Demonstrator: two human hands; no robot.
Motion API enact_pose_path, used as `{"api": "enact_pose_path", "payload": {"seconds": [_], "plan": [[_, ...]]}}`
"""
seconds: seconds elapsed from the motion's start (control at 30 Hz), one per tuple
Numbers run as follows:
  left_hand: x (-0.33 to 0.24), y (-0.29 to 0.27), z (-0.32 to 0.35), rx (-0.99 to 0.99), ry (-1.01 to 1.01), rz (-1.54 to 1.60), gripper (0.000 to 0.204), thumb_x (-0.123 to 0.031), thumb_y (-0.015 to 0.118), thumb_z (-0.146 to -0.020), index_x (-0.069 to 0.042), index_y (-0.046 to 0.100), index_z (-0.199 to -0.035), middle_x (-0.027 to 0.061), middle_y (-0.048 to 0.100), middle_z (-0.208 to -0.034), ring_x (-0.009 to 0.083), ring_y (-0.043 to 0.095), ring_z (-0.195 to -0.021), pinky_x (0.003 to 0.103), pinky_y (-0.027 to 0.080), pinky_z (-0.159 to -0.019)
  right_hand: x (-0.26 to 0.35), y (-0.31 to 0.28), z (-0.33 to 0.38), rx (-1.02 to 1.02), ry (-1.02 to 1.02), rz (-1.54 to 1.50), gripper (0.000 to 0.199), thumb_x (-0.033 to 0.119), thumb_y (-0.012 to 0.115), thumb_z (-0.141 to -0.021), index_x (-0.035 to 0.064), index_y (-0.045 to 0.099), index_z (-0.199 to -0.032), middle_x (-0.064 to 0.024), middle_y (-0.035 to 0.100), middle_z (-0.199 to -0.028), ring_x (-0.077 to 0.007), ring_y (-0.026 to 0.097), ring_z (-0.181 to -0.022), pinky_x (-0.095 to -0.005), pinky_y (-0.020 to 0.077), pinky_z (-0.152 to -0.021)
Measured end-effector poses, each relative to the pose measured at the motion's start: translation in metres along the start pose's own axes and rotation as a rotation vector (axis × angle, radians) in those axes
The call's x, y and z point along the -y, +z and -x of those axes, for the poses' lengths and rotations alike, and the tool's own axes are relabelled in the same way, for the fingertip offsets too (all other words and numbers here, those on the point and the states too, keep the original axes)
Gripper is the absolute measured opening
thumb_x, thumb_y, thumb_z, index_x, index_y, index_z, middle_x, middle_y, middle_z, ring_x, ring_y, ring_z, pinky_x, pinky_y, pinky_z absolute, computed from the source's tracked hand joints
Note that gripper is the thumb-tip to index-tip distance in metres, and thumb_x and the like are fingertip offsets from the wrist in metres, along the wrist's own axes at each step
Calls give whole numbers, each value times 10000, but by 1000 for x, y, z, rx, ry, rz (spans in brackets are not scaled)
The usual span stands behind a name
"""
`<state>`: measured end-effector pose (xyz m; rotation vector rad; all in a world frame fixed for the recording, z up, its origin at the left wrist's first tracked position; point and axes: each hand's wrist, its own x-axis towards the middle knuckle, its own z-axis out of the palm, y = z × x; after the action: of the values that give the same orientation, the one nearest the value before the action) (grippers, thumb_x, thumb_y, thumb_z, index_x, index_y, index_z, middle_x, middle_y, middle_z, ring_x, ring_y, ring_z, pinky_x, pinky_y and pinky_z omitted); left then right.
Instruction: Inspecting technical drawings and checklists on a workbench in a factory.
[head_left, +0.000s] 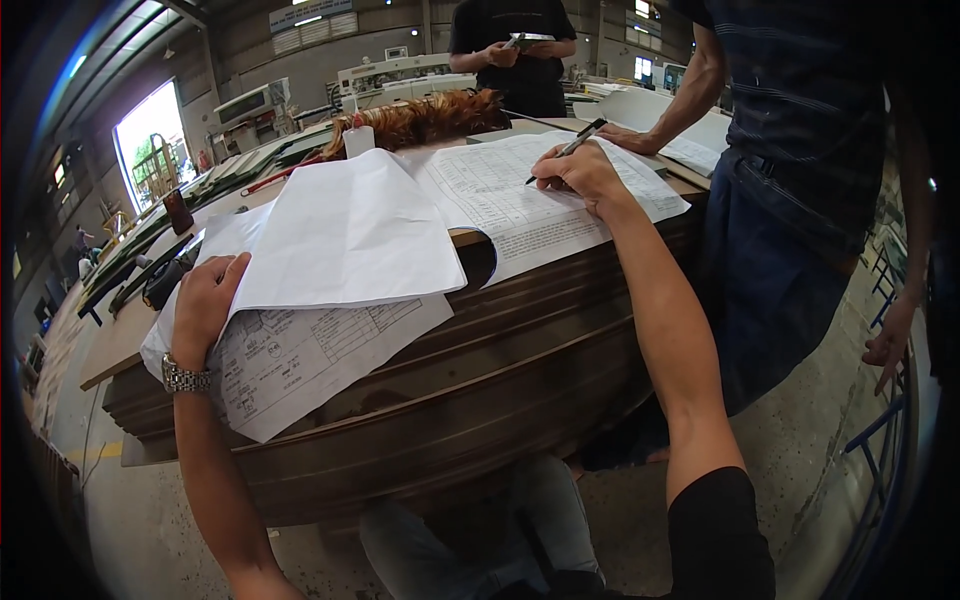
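Observation:
My right hand point(580, 172) is closed round a dark pen point(582, 138), its tip down at a printed sheet point(560, 225) covered with tables and lines of text. At the left, my left hand point(208, 295), with a metal watch point(185, 374) on the wrist, grips the edge of a stack of papers. On top of that stack, a blank white sheet point(350, 235) is folded back. Below it, a printed drawing sheet point(320, 350) hangs over the near edge of the stacked brown boards point(430, 400).
A person in dark clothes point(800, 130) stands close at the right, one hand leaning by the papers. Another person point(515, 40) beyond holds a flat object. A white bottle point(357, 138), brown shaggy material point(430, 118) and a dark tool point(165, 280) lie around the papers.

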<state>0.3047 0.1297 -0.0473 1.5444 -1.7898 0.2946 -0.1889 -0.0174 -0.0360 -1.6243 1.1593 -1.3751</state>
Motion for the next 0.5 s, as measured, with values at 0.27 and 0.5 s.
{"api": "enact_pose_path", "payload": {"seconds": [0.27, 0.5], "plan": [[3, 0, 0, 33, -25, -35, 385, -310, 580, -1001, 54, 694, -1054, 222, 712, -990, 304, 691, -854, 346, 507, -800, 1, -1, 0, -23, 6, 33, 107, 71, 767, -773, -5, 726, -836, -93, 700, -744, -127, 625, -637, -248, 477, -606], [-3, -2, 1, 17, -44, -22, 453, -396, 591, -982, 41, 713, -977, 219, 700, -959, 386, 660, -866, 400, 502, -803, 3, -3, 6, -128, 11, -16, 84, 106, 756, -798, 34, 726, -829, -69, 695, -723, -105, 575, -622, -245, 408, -570]]}}
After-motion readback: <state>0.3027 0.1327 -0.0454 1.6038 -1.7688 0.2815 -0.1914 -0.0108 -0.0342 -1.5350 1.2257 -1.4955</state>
